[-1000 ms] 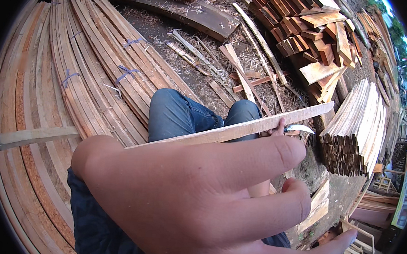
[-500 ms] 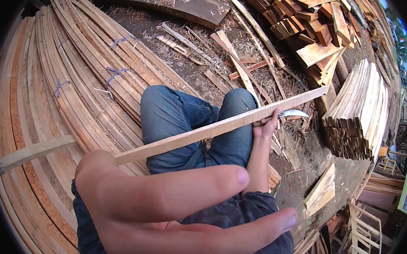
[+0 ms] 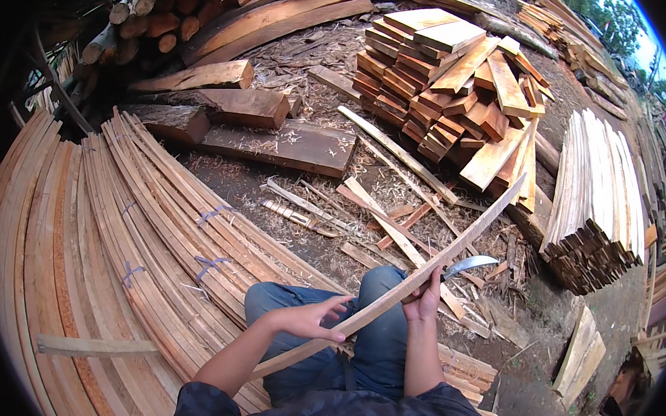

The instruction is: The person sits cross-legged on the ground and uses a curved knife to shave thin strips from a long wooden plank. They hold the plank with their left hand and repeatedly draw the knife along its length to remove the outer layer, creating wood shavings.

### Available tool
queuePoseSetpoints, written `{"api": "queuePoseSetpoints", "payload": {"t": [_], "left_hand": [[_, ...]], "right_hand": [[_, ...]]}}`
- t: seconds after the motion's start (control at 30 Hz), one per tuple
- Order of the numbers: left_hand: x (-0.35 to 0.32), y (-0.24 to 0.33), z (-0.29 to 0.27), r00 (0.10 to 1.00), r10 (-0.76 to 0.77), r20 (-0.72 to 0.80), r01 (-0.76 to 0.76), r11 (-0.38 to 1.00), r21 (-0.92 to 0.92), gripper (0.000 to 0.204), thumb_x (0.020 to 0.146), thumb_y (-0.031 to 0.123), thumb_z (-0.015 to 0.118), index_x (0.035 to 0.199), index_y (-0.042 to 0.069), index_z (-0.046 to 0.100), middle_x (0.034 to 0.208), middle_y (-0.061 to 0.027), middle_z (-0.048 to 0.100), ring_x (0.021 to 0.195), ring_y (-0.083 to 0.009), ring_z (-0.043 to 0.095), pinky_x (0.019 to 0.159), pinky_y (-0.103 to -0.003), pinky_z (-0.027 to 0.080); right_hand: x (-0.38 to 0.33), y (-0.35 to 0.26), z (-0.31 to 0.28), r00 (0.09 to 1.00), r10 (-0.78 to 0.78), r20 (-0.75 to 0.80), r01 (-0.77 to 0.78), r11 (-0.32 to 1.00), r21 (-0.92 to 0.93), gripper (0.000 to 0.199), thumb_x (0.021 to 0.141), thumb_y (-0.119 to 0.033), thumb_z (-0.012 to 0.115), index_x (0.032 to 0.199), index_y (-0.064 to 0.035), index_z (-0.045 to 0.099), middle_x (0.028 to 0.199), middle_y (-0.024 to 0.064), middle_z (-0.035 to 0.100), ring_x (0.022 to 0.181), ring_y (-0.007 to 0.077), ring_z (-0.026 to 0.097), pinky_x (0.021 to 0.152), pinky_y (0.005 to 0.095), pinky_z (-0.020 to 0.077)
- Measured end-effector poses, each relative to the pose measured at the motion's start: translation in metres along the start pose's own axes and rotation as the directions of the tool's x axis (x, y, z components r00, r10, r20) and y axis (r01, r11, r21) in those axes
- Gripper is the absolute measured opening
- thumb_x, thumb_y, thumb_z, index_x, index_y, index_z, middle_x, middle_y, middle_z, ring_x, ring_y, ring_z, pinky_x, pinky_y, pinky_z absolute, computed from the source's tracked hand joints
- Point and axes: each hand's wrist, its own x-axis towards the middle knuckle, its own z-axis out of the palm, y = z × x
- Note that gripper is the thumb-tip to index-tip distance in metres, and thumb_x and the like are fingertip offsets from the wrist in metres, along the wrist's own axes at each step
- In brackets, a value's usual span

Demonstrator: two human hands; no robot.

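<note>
A long, narrow wooden strip [image 3: 400, 290] slants across my lap, its far end up to the right and its near end beside my left forearm. My right hand [image 3: 422, 303] is closed round the handle of a knife, and its fingers also press against the strip from below. The knife's curved, shiny blade [image 3: 471, 263] points out to the right, clear of the wood. My left hand [image 3: 312, 318] lies beside the strip's left edge with fingers spread. Its thumb rests at the strip; a firm grip does not show.
Long strips tied in bundles [image 3: 170, 251] lie to my left, with a short piece [image 3: 96, 347] across them. Ahead are thick slabs [image 3: 283, 145], shavings and a pile of cut blocks [image 3: 462, 86]. Stacked pale boards [image 3: 601, 194] stand at the right, near a loose offcut [image 3: 579, 356].
My left hand has gone from close before the camera, large in view, down to the strip. The view has tilted up, and the strip now slants more steeply. The right hand keeps the knife.
</note>
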Motion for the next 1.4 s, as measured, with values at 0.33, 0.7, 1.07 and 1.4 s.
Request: {"api": "queuePoseSetpoints", "payload": {"t": [0.33, 0.7, 1.07, 1.4], "left_hand": [[0.083, -0.018, 0.040, 0.928, 0.069, 0.367, 0.052, 0.950, -0.308, 0.040, 0.097, 0.041, 0.057, 0.107, 0.003, 0.055, 0.086, -0.0025, 0.060, 0.081, -0.0122, 0.059, 0.073, -0.027, 0.051], [0.080, -0.027, 0.030, 0.925, -0.141, 0.352, 0.192, 0.975, -0.115, 0.041, 0.099, 0.038, 0.046, 0.099, 0.001, 0.062, 0.102, -0.0102, 0.065, 0.109, -0.0222, 0.059, 0.098, -0.035, 0.043], [0.041, -0.067, 0.029, 0.939, -0.130, 0.319, 0.189, 0.968, -0.165, 0.051, 0.096, 0.037, 0.059, 0.131, 0.000, 0.054, 0.125, -0.0102, 0.059, 0.118, -0.0176, 0.055, 0.103, -0.033, 0.042], [0.106, -0.043, 0.048, 0.991, -0.057, 0.123, 0.130, 0.660, -0.740, 0.022, 0.097, 0.027, 0.056, 0.086, 0.010, 0.047, 0.065, 0.0019, 0.042, 0.055, -0.0110, 0.049, 0.058, -0.029, 0.046]], "right_hand": [[0.012, -0.043, -0.027, 0.996, -0.072, -0.048, 0.075, 0.996, 0.047, 0.035, 0.097, -0.047, 0.054, 0.084, -0.0158, 0.059, 0.064, -0.0020, 0.056, 0.044, 0.0054, 0.040, 0.044, 0.0221, 0.0387], [0.032, -0.015, -0.062, 0.999, 0.040, 0.000, -0.040, 0.995, 0.096, 0.030, 0.098, -0.044, 0.055, 0.093, -0.0141, 0.058, 0.070, -0.0015, 0.057, 0.048, 0.0063, 0.043, 0.047, 0.0220, 0.0397], [0.018, 0.018, -0.060, 0.873, 0.431, 0.227, -0.390, 0.898, -0.205, 0.033, 0.101, -0.036, 0.052, 0.097, -0.0038, 0.057, 0.073, 0.0045, 0.057, 0.047, 0.0094, 0.043, 0.047, 0.0274, 0.0385], [-0.003, -0.004, -0.063, 0.943, 0.321, -0.090, -0.328, 0.850, -0.413, 0.044, 0.099, -0.038, 0.056, 0.110, 0.0046, 0.057, 0.090, 0.0124, 0.067, 0.045, 0.0054, 0.040, 0.041, 0.0214, 0.0360]]}}
